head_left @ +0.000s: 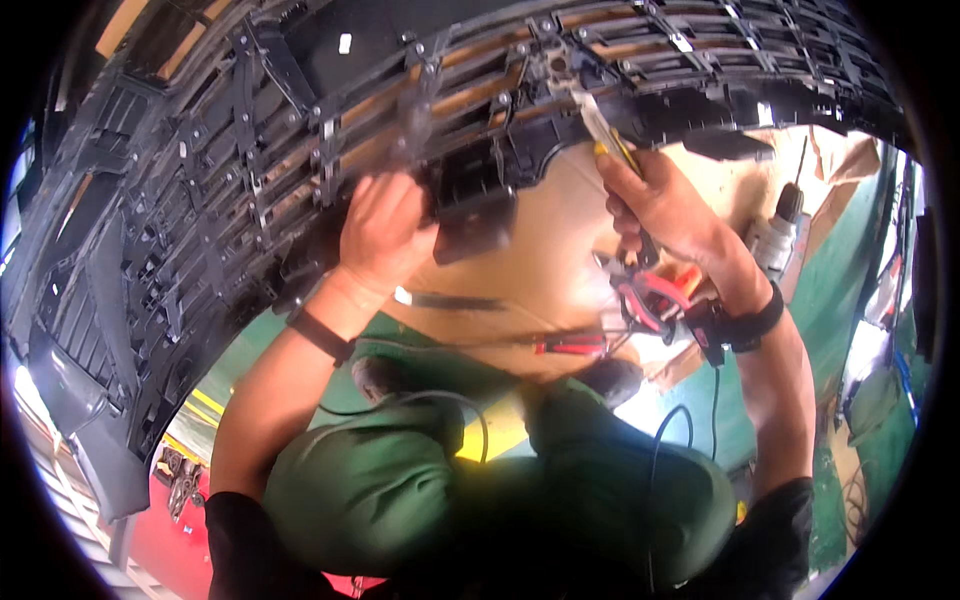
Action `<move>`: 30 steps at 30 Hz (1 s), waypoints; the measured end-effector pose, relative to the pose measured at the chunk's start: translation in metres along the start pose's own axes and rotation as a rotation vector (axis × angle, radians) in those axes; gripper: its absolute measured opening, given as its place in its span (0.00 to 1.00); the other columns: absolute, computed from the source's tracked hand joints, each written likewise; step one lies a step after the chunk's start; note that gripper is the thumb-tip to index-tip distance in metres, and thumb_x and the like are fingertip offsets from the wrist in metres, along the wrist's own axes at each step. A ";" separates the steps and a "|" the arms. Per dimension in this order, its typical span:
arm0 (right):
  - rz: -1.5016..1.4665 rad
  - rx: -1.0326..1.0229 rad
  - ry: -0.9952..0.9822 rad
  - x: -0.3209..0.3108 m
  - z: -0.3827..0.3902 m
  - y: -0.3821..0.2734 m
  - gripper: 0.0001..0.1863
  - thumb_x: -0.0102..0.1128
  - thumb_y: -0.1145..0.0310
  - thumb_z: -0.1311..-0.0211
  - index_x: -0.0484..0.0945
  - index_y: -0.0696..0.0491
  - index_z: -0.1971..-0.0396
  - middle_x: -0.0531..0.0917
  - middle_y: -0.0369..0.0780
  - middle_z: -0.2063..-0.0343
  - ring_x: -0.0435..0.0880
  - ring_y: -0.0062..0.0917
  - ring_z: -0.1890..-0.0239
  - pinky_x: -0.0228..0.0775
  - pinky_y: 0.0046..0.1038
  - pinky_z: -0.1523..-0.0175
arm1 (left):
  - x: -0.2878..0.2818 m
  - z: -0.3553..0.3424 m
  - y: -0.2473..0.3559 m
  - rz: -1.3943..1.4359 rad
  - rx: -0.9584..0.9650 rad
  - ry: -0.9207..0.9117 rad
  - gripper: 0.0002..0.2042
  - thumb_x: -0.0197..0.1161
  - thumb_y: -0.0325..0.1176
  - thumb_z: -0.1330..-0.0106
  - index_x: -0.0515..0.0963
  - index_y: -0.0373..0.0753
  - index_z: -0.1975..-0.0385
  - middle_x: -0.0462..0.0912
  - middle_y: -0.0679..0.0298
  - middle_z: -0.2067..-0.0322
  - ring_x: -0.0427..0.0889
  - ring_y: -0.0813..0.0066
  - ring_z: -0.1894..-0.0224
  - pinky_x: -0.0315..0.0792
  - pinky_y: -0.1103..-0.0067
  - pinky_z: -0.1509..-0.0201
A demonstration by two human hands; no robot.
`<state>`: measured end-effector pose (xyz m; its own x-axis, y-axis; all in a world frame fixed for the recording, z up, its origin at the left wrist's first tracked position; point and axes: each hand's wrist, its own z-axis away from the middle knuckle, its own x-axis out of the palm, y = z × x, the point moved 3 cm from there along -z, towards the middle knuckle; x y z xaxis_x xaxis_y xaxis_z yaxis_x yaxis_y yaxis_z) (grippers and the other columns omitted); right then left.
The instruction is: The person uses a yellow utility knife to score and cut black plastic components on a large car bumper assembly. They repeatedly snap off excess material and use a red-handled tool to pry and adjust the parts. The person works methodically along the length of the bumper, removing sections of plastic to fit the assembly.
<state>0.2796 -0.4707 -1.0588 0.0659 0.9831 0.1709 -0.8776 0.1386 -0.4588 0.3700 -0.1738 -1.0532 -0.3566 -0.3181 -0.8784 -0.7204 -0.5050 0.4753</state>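
Note:
A large black plastic vehicle grille [240, 150] with many slats spans the far side and the left. My right hand [665, 205] grips a yellow and black utility knife [622, 150], its blade reaching the grille around a metal-coloured fitting [560, 70]. My left hand [385, 225] is closed at the near edge of the grille, beside a black plastic flap [478, 228]. A blurred dark upright shape [415, 125] rises just beyond its fingers; whether the hand holds it, I cannot tell. Below my right hand lie red-handled pliers [650, 305].
Brown cardboard [555, 225] covers part of the green floor [835, 265]. A power drill [775, 235] lies at right, bit pointing away. Near my knees are a red-handled tool [570, 345], a dark flat strip [455, 301] and a looping black cable [470, 405].

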 end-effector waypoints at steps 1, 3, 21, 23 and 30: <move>-0.056 -0.014 0.043 0.010 0.009 0.003 0.20 0.55 0.51 0.21 0.74 0.56 0.59 0.71 0.31 0.78 0.71 0.16 0.80 0.71 0.23 0.76 | 0.001 0.004 -0.001 -0.032 -0.003 -0.005 0.14 0.71 0.33 0.55 0.71 0.39 0.75 0.69 0.60 0.71 0.74 0.58 0.66 0.69 0.65 0.59; -0.168 -0.118 0.124 0.028 0.007 0.005 0.20 0.55 0.51 0.21 0.74 0.56 0.58 0.71 0.32 0.78 0.71 0.16 0.80 0.71 0.24 0.75 | 0.002 -0.001 -0.001 -0.014 0.001 0.033 0.14 0.71 0.34 0.55 0.71 0.39 0.75 0.70 0.60 0.71 0.74 0.58 0.66 0.69 0.66 0.58; -0.023 -0.174 0.021 0.012 -0.002 0.003 0.24 0.56 0.49 0.22 0.71 0.60 0.63 0.75 0.35 0.80 0.74 0.19 0.83 0.73 0.26 0.78 | 0.004 0.000 -0.005 -0.028 -0.003 -0.012 0.13 0.69 0.31 0.54 0.74 0.38 0.71 0.73 0.58 0.68 0.76 0.55 0.63 0.69 0.64 0.56; -0.026 -0.157 0.098 0.017 0.000 0.006 0.24 0.56 0.49 0.22 0.72 0.60 0.62 0.75 0.35 0.79 0.75 0.19 0.82 0.73 0.26 0.77 | 0.005 0.002 -0.002 -0.023 -0.011 -0.018 0.12 0.69 0.30 0.54 0.73 0.38 0.71 0.73 0.58 0.68 0.76 0.55 0.63 0.69 0.64 0.56; 0.052 -0.149 0.099 0.018 0.000 0.003 0.21 0.56 0.52 0.21 0.72 0.58 0.63 0.76 0.35 0.80 0.76 0.20 0.83 0.73 0.28 0.78 | 0.004 0.001 -0.002 -0.017 0.002 -0.007 0.12 0.69 0.28 0.54 0.73 0.39 0.71 0.73 0.59 0.67 0.75 0.55 0.64 0.68 0.64 0.57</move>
<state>0.2781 -0.4528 -1.0569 0.0755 0.9953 0.0607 -0.8012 0.0968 -0.5905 0.3688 -0.1731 -1.0577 -0.3479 -0.3038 -0.8869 -0.7280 -0.5085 0.4598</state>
